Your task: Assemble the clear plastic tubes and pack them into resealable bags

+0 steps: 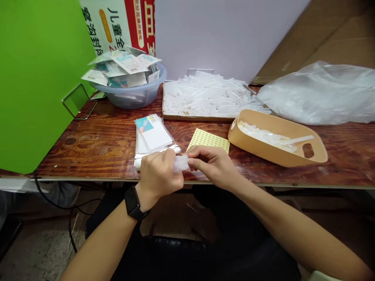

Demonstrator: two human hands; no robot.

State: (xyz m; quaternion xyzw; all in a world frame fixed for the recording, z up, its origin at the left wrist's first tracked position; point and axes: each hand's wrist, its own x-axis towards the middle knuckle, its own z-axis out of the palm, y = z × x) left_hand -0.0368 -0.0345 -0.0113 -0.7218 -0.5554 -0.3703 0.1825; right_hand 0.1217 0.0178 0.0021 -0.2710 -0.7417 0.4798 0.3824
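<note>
My left hand [159, 171] is closed in a fist around a bundle of translucent plastic tubes [181, 163], whose ends stick out toward the right. Thumb and forefinger of my right hand [212, 164] pinch together right at those ends; whatever is between the fingertips is too small to make out. Just behind the right hand lies a yellow sheet of small oval stickers [208, 139]. Beyond the left hand are printed backing cards [156, 134] on a stack of clear plastic bags [140, 156], partly covered by that hand.
A shallow cardboard tray [199, 118] heaped with translucent tubes stands at the back. To the right are a tan basket [263, 154] holding more plastic pieces and a large clear bag [319, 93]. A blue bowl [131, 97] of packaged cards stands back left, near a metal bookend [80, 103].
</note>
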